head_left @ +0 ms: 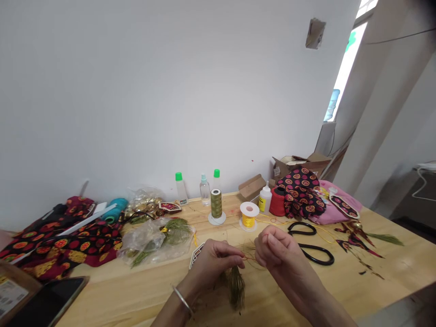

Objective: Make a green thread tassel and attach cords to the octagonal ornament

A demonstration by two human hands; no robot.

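My left hand [211, 263] is closed in a pinch on the top of an olive-green tassel [236, 287] that hangs down over the wooden table [136, 295]. My right hand [279, 254] is closed too, its fingertips pinching fine yellow thread right beside the left fingertips. A small patterned card [196, 255] peeks out behind the left hand. A silver bangle sits on my left wrist.
Behind my hands stand an olive thread cone [216, 204], a yellow cord spool [249, 215], a red spool [278, 202] and glue bottles [265, 198]. Black scissors [311, 240] lie at right. Patterned fabric [64, 240], a plastic bag of tassels [156, 236] and a phone [51, 299] lie at left.
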